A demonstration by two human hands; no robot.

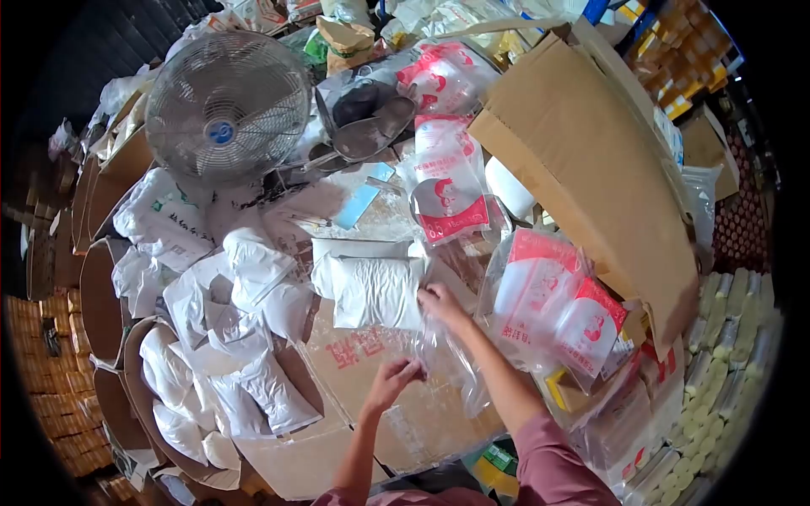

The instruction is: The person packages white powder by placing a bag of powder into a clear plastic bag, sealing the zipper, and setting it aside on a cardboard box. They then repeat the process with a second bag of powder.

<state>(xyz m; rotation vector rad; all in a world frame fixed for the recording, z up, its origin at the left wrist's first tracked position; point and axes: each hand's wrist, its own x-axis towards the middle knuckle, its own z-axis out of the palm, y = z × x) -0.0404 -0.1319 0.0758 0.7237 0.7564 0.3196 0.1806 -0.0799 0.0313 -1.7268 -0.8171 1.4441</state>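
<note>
A plump white pouch (376, 292) lies on the cardboard-covered worktop in front of me, with another white pouch (359, 248) just behind it. My right hand (444, 307) is at its right end, fingers curled in on thin clear plastic. Below, my left hand (395, 381) is closed, its fingertips pinching the edge of a clear plastic bag (432, 347) that stretches between both hands. To the right lie packs of clear bags with pink-and-white print (540, 291). On the left, several filled white pouches (268, 392) rest in and over an open carton.
A round fan (224, 105) stands at the back left, beside dark metal scoops (375, 126). A light blue card (363, 198) lies behind the pouches. One large cardboard box (582, 160) leans in from the right. Rolls of clear-wrapped goods (717, 371) are stacked at far right.
</note>
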